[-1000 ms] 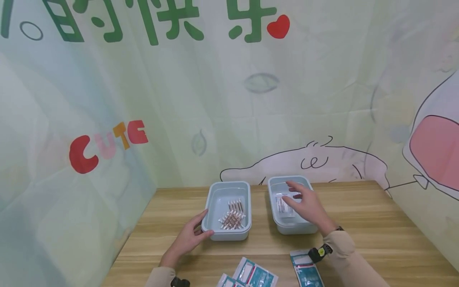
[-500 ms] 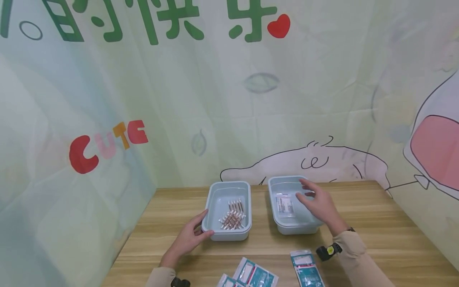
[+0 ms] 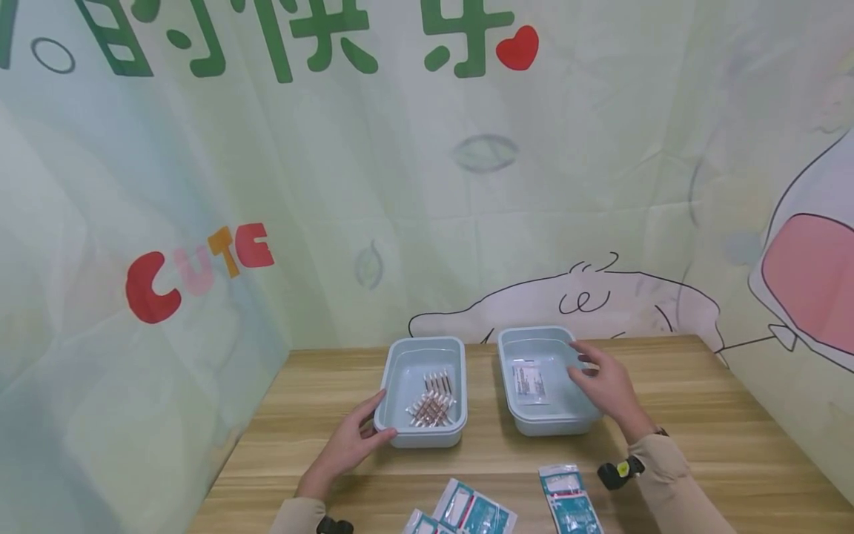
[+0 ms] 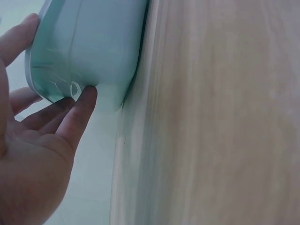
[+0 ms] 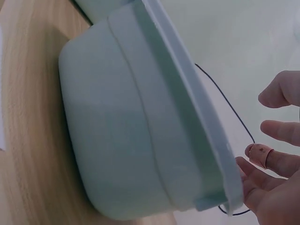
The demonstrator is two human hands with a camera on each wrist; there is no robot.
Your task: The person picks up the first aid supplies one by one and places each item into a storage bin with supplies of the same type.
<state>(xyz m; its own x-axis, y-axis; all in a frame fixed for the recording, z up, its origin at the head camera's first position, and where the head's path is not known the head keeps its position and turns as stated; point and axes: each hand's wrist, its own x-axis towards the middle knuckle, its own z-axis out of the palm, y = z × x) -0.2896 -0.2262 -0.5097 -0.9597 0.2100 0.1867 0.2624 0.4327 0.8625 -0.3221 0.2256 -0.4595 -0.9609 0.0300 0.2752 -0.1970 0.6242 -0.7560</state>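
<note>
My left hand grips the near left corner of a pale blue plastic bin, thumb at the front rim and fingers along its side. The left wrist view shows fingertips against the wall of that bin. Several brown-centred, white-ended swabs lie in it. My right hand is at the right edge of a second pale blue bin, its fingers loosely bent and holding nothing. In the right wrist view, I cannot tell whether its fingers touch the rim. Inside this second bin lies a clear printed packet.
Teal and white packets overlap at the table's front edge. Another teal packet lies by my right sleeve. Behind the wooden table hangs a printed cloth backdrop. One right finger has a band round it.
My right hand has moved rightward from over the second bin to its right edge, uncovering the clear packet. The left hand and both bins stay where they were.
</note>
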